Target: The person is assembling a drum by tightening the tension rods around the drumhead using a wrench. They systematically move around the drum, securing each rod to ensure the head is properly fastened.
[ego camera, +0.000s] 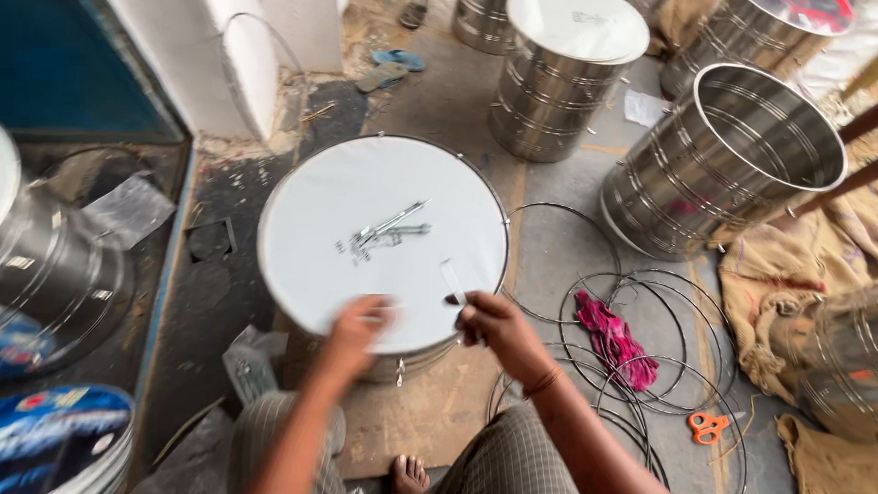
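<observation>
At frame centre, the right hand [495,325] pinches a small white strip [452,281], its long axis pointing up-left, over the white-covered round steel drum [332,186]; the blurred left hand [360,323] hovers just left, its finger positions unreadable.

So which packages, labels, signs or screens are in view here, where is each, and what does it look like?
Plastic bag: on the floor left of the left hand, clear and crumpled, small metal parts inside.
Printed wrapper: bottom left corner, over a round rim, glossy blue with white and red.
Plastic sheet: left, on the dark ledge, clear and flat.
Paper scrap: floor between the drums, white.
No signs or screens.
</observation>
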